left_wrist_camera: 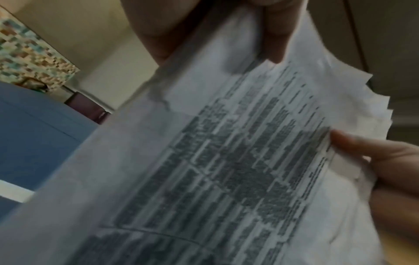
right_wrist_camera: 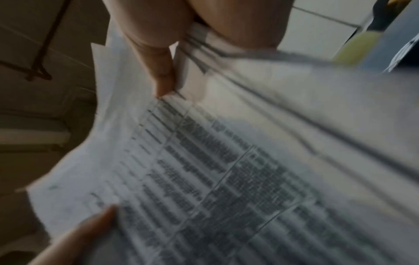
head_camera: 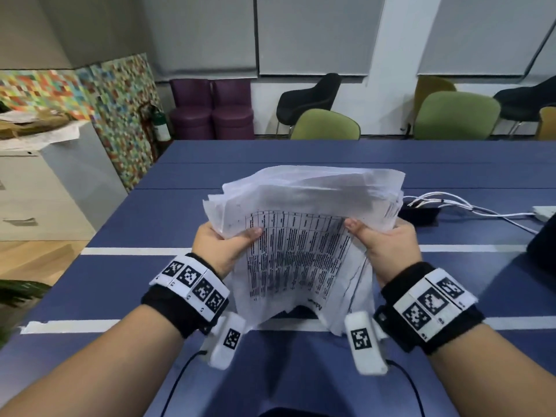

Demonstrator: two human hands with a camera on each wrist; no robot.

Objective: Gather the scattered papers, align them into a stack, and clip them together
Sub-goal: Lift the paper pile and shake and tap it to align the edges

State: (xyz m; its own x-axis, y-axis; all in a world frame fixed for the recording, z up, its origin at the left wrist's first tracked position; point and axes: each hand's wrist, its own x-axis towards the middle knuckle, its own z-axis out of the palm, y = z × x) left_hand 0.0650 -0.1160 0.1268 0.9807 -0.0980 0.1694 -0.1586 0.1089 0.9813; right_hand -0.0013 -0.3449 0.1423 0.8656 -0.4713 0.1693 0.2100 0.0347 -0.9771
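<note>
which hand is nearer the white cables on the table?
Right. The right hand grips the papers just beside the white cables; the left hand holds their opposite edge.

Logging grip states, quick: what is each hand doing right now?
Left hand: grips the left edge of the papers, thumb on top.
Right hand: grips the right edge of the same papers, thumb on top.

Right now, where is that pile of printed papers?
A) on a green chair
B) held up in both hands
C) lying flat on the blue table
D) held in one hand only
B: the left hand and right hand each grip a side of the papers, lifted above the blue table.
</note>
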